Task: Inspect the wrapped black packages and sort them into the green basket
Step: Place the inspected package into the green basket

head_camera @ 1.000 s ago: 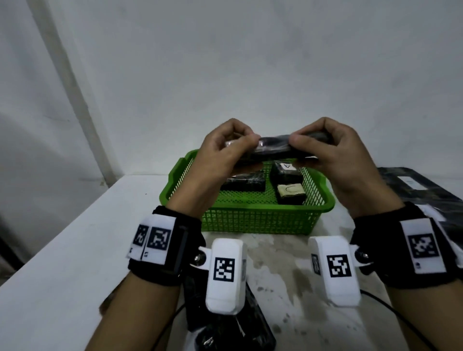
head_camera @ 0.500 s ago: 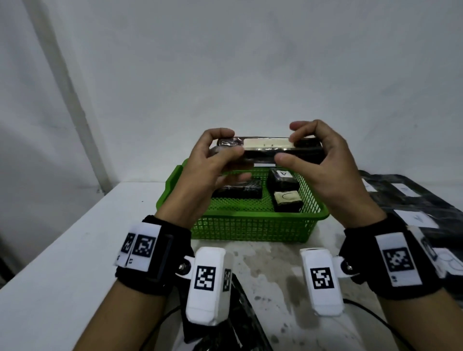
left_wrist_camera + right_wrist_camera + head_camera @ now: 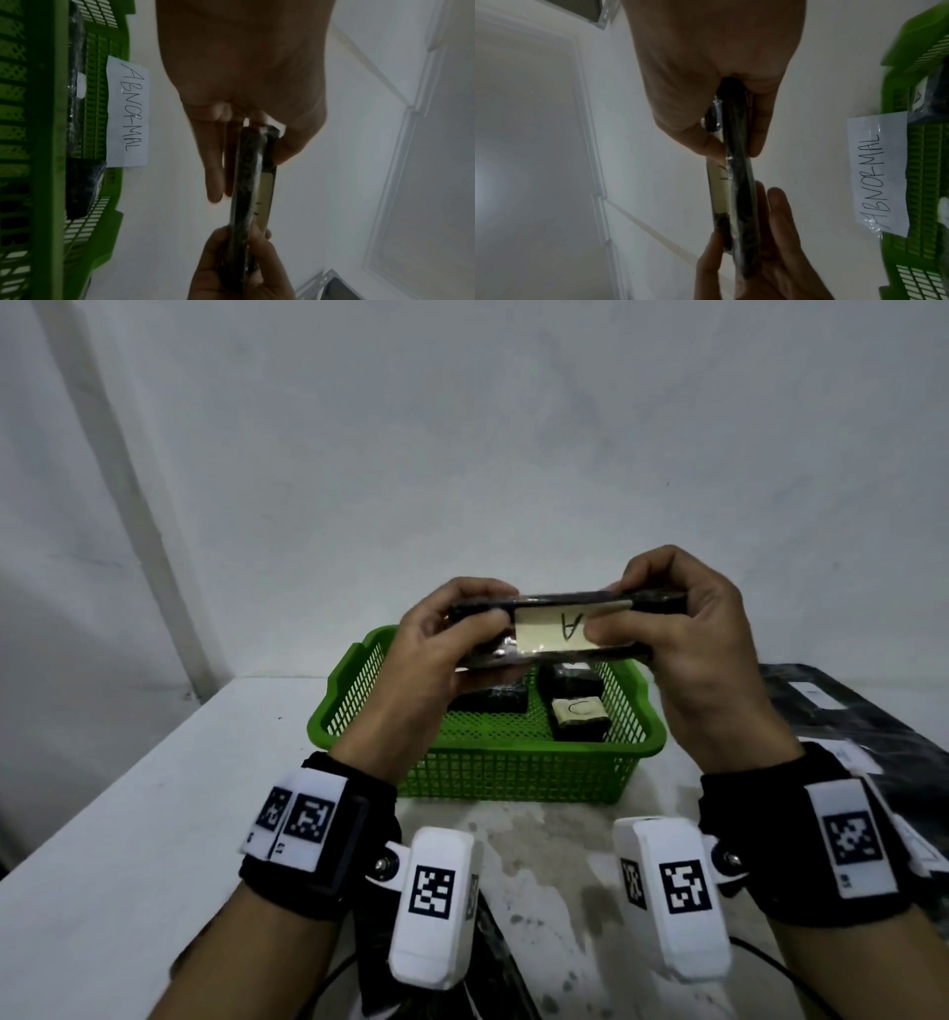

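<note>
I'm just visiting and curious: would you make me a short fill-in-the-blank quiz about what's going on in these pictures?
1. Both the left hand and the right hand hold one wrapped black package above the ____ basket.
2. The letter written on the held package's label is ____.
3. The paper sign on the basket reads ____.

Missing words: green; A; ABNORMAL

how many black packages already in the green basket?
3 visible in the green basket: one on the left, one at the back right, one at the front right with a C label. The hands block part of the basket, so more may be hidden.
</note>
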`<state>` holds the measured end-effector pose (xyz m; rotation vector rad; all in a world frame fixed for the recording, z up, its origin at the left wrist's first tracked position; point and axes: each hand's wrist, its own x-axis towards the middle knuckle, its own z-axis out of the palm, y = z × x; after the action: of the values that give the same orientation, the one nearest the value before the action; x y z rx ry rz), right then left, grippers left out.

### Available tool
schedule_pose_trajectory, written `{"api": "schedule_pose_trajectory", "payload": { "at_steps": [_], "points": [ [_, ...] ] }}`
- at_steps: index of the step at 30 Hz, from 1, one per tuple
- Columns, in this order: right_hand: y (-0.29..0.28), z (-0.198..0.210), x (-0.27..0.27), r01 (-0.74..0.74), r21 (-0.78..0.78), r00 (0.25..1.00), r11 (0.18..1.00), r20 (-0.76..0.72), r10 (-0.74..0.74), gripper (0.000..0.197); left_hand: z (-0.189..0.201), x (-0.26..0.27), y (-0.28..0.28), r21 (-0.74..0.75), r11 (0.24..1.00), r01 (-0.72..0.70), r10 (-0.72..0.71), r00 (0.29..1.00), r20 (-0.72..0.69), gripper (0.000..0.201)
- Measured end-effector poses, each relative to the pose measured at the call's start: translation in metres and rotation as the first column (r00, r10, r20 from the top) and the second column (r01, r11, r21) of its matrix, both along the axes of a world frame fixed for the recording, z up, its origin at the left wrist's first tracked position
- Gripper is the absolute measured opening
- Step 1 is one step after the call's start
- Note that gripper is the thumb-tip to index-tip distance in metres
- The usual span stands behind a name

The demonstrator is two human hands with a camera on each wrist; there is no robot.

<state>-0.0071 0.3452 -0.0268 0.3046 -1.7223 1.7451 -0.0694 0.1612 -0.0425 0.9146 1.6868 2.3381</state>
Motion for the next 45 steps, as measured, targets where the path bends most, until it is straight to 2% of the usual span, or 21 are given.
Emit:
{"api": "schedule_pose_trajectory", "payload": {
  "at_steps": [2,3,4,6,8,10,13,15,17,19,23,25,28,32,34,38,41,45],
  "points": [
    [0.004,-0.001,-0.001,-0.007,-0.070,1.000,0.998,0.018,0.008,0.039,0.004,0.002,-0.002,0.059,0.992,0.111,-0.119,0.982,0.145,0.044],
    [0.006,-0.004,-0.003,0.031,-0.088,0.998,0.996,0.056,-0.026,0.040,0.005,0.002,-0.003,0.089,0.988,0.128,-0.143,0.971,0.194,0.054],
    [0.008,-0.008,-0.004,0.118,-0.044,0.988,0.992,0.102,-0.113,0.043,0.007,0.002,-0.004,0.099,0.985,0.139,-0.157,0.964,0.212,0.055],
    [0.010,-0.012,-0.005,0.348,0.215,0.915,0.913,0.135,-0.381,0.047,0.008,0.003,-0.004,0.062,0.987,0.146,-0.155,0.971,0.184,0.041],
    [0.006,-0.012,-0.002,0.462,0.415,0.854,0.784,0.029,-0.519,0.041,0.008,0.005,-0.001,0.028,0.990,0.137,-0.140,0.980,0.141,0.036],
    [-0.001,-0.011,0.001,0.434,0.502,0.870,0.748,-0.018,-0.493,0.040,0.007,0.006,0.002,0.009,0.993,0.114,-0.114,0.989,0.097,0.035],
    [-0.009,-0.013,-0.003,0.299,0.548,0.925,0.781,0.035,-0.378,0.053,0.006,0.008,0.005,-0.014,0.995,0.099,-0.098,0.993,0.069,0.037],
    [-0.012,-0.015,-0.005,0.249,0.522,0.948,0.816,0.040,-0.315,0.057,0.007,0.010,0.004,-0.022,0.988,0.153,-0.149,0.982,0.112,0.040],
    [-0.014,-0.015,-0.005,0.216,0.457,0.964,0.863,0.041,-0.264,0.051,0.009,0.012,0.003,-0.037,0.981,0.193,-0.185,0.970,0.156,0.044],
    [-0.016,-0.015,-0.004,0.220,0.422,0.965,0.880,0.038,-0.260,0.047,0.010,0.012,0.003,-0.063,0.977,0.204,-0.192,0.968,0.163,0.050],
    [-0.024,-0.017,-0.001,0.341,0.467,0.930,0.816,-0.039,-0.366,0.041,0.009,0.010,0.003,-0.100,0.970,0.221,-0.206,0.968,0.141,0.055],
    [-0.028,-0.020,-0.001,0.376,0.477,0.920,0.794,-0.093,-0.380,0.039,0.008,0.009,0.002,-0.107,0.970,0.217,-0.204,0.971,0.123,0.053],
    [-0.029,-0.025,-0.005,0.363,0.496,0.929,0.789,-0.130,-0.346,0.046,0.009,0.007,-0.001,-0.094,0.982,0.162,-0.152,0.983,0.104,0.047],
    [-0.025,-0.027,-0.008,0.194,0.580,0.980,0.791,-0.077,-0.183,0.057,0.005,0.001,0.000,-0.073,0.996,0.060,-0.052,0.992,0.112,0.027],
    [-0.023,-0.024,-0.004,0.082,0.509,0.995,0.857,0.005,-0.099,0.063,0.002,-0.001,0.001,-0.044,0.997,0.059,-0.052,0.989,0.138,0.030],
    [-0.017,-0.016,-0.003,0.122,0.280,0.966,0.952,0.185,-0.179,0.066,-0.002,-0.002,0.003,-0.066,0.994,0.087,-0.081,0.992,0.092,0.047],
    [-0.012,-0.016,-0.008,0.067,0.126,0.952,0.990,0.289,-0.101,0.058,-0.005,0.000,0.005,-0.159,0.984,0.085,-0.084,0.996,0.012,0.040],
    [-0.013,-0.016,-0.010,0.055,0.083,0.958,0.995,0.276,-0.075,0.049,-0.007,0.002,0.005,-0.222,0.974,0.045,-0.065,0.994,-0.084,0.031]
  ]
}}
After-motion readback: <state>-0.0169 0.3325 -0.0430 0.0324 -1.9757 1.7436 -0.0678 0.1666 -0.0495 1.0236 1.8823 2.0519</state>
